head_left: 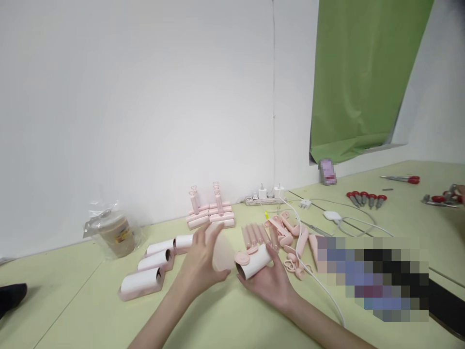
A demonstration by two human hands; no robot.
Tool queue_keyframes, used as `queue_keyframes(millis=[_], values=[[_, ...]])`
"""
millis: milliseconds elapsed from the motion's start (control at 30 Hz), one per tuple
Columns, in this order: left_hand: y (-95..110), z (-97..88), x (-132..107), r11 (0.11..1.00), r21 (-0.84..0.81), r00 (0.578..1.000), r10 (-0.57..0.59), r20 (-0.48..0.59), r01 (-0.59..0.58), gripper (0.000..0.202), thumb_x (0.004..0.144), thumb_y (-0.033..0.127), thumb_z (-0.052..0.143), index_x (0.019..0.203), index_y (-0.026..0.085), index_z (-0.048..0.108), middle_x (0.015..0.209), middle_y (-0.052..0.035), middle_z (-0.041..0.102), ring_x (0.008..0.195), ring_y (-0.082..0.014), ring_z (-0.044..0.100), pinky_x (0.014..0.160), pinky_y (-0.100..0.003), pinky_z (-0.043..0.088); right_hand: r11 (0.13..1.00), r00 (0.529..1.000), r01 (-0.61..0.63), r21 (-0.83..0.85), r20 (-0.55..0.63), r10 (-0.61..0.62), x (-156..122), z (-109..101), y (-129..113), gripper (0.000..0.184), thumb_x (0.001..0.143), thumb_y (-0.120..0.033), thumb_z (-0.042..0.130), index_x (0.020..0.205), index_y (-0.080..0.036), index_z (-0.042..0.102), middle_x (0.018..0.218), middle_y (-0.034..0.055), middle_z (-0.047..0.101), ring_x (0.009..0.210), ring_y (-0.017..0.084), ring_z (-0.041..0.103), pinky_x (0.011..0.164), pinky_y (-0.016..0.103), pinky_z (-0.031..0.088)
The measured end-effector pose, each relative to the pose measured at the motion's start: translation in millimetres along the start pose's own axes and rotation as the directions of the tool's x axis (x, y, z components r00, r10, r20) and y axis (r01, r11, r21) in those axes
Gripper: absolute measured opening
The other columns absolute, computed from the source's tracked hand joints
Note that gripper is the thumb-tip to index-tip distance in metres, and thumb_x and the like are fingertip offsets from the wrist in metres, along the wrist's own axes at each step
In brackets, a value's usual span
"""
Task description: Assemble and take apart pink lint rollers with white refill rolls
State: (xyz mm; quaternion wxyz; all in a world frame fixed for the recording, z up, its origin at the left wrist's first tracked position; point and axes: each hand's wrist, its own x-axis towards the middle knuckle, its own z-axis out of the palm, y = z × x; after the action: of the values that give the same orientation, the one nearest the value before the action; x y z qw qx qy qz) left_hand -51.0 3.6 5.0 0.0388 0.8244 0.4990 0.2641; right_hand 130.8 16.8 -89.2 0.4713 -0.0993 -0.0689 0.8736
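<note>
My left hand [201,264] holds a translucent pale pink curved cover [222,255] between thumb and fingers, just above the table. My right hand [271,281] grips a white paper roll [254,264] with a pink end cap, lying across its palm. The cover and the roll are close together, almost touching. Left of my hands lie three or so white rolls in pink holders [154,261]. Behind them stands a stack of assembled pink lint rollers [211,213]. Loose pink handles and parts [286,237] lie just beyond my right hand.
A plastic-wrapped cup [115,235] stands at the left by the wall. A power strip [263,198] with chargers and white cables [327,286] run across the green table [72,310]. Red-handled scissors and screwdrivers [366,198] lie at the right. A green curtain [363,77] hangs behind.
</note>
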Motion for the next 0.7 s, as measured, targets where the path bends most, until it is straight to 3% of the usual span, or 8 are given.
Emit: queue_keyframes(millis=[67,167,233,300,433,567,633,700], values=[[-15,17.8,-17,0.972,-0.143,0.975,-0.2,-0.094,0.186,0.081,0.06,0.033,0.064,0.129,0.023,0.024,0.127,-0.0109,0.03,0.121,-0.0275,0.029,0.096,-0.043,0.03,1.0,1.0,0.021,0.01,0.0,-0.021,-1,0,-2,0.028,0.07,-0.045,0.058,0.083,-0.02,0.057,0.088,0.0042,0.065,0.091,0.018,0.057,0.086,0.037,0.04],[-33,54.7,-41,0.847,-0.347,0.869,-0.473,-0.147,0.402,0.086,0.057,0.04,0.066,0.127,0.014,0.023,0.117,-0.013,0.031,0.117,-0.0285,0.031,0.095,-0.042,0.033,0.999,1.0,0.029,0.022,-0.009,-0.029,-4,1,-6,0.022,0.069,-0.036,0.061,0.083,-0.02,0.056,0.087,0.0031,0.066,0.091,0.017,0.058,0.085,0.035,0.041],[-39,74.8,-49,0.793,-0.367,0.8,-0.573,-0.178,0.486,0.082,0.057,0.038,0.066,0.125,0.012,0.027,0.114,-0.0133,0.03,0.116,-0.0301,0.031,0.096,-0.044,0.03,0.999,0.999,0.034,0.022,-0.019,-0.033,-6,3,-8,0.022,0.068,-0.035,0.062,0.083,-0.02,0.055,0.087,0.003,0.066,0.091,0.018,0.058,0.083,0.036,0.042],[-40,85.5,-52,0.787,-0.304,0.77,-0.604,-0.204,0.537,0.077,0.058,0.037,0.065,0.123,0.013,0.032,0.113,-0.0127,0.031,0.114,-0.032,0.031,0.097,-0.046,0.026,0.999,0.999,0.044,0.017,-0.031,-0.043,-7,4,-9,0.023,0.067,-0.035,0.064,0.083,-0.021,0.054,0.087,0.0026,0.066,0.091,0.019,0.058,0.081,0.038,0.042],[-31,88.0,-50,0.815,-0.186,0.802,-0.576,-0.156,0.549,0.082,0.053,0.038,0.069,0.124,0.015,0.033,0.113,-0.0126,0.035,0.111,-0.0333,0.034,0.094,-0.045,0.028,0.998,0.998,0.055,0.01,-0.028,-0.055,-9,7,-8,0.023,0.067,-0.034,0.064,0.083,-0.021,0.055,0.087,0.0023,0.066,0.09,0.019,0.058,0.08,0.036,0.043],[-13,83.9,-53,0.794,-0.12,0.766,-0.606,-0.214,0.595,0.098,0.046,0.037,0.073,0.127,0.012,0.024,0.126,-0.0194,0.032,0.12,-0.0383,0.024,0.096,-0.05,0.022,0.998,0.998,0.056,0.009,-0.007,-0.056,-12,9,-6,0.02,0.068,-0.035,0.063,0.082,-0.021,0.056,0.085,0.0011,0.066,0.088,0.017,0.059,0.081,0.035,0.043],[-2,77.2,-52,0.852,-0.193,0.813,-0.523,-0.258,0.487,0.088,0.056,0.041,0.068,0.128,0.014,0.024,0.135,-0.0184,0.026,0.127,-0.0351,0.013,0.1,-0.05,0.016,0.999,0.999,0.046,-0.024,-0.005,-0.046,-14,9,-4,0.023,0.069,-0.038,0.062,0.083,-0.021,0.056,0.086,0.0017,0.066,0.088,0.017,0.058,0.08,0.035,0.043],[8,67.4,-46,0.887,-0.35,0.908,-0.378,-0.179,0.301,0.062,0.069,0.04,0.059,0.124,0.021,0.036,0.135,-0.0115,0.032,0.128,-0.0291,0.017,0.101,-0.047,0.017,0.999,1.0,0.025,-0.049,0.007,-0.024,-15,8,-2,0.027,0.069,-0.041,0.061,0.085,-0.02,0.056,0.088,0.0034,0.065,0.09,0.018,0.058,0.079,0.034,0.043]])
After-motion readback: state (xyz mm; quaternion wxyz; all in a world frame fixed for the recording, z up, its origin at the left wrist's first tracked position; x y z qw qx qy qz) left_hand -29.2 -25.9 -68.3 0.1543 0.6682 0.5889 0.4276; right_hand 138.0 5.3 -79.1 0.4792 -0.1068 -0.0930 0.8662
